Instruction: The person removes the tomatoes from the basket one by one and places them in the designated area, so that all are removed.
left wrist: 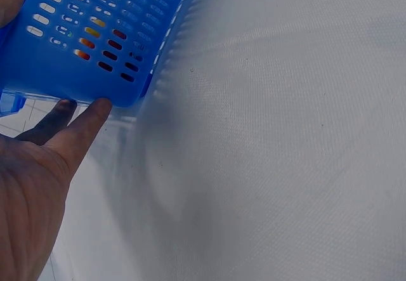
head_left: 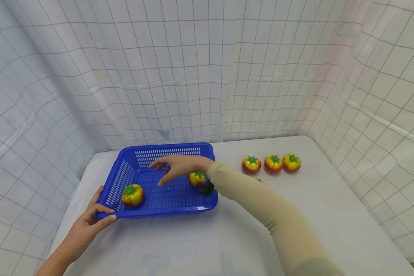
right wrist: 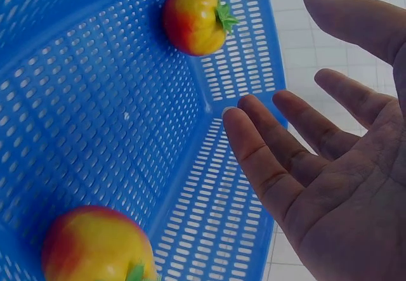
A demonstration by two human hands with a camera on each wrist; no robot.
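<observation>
Blue basket: the slotted basket (head_left: 162,211) sits on the left part of the surface (head_left: 193,249), its mouth upward and its long axis running left to right, roughly along the back wall.
Left fruit: a red-and-yellow fruit (head_left: 132,195) rests inside at the near left corner, its leafy green crown pointing up; it is squat and round, with no clear long axis.
Right fruit: a second fruit (head_left: 197,179) lies inside near the right end, crown also upward, partly hidden by the right wrist.
Left hand: the hand (head_left: 85,227) grips the basket's near left corner, thumb along the near rim; in the left wrist view, fingertips touch the outside of the wall.
Right hand: the hand (head_left: 183,165) hangs over the basket with nothing in it, fingers spread wide and pointing left, thumb well apart from them.
Right sleeve: a beige sleeve (head_left: 262,203) crosses the basket's right end.
Fruit row: three similar fruits (head_left: 273,164) stand side by side on the surface, right of the basket, crowns up.
Hidden fruit: another (head_left: 260,181) barely shows behind the sleeve.
Walls: grid-lined cloth (head_left: 193,76) hangs behind and at both sides.
</observation>
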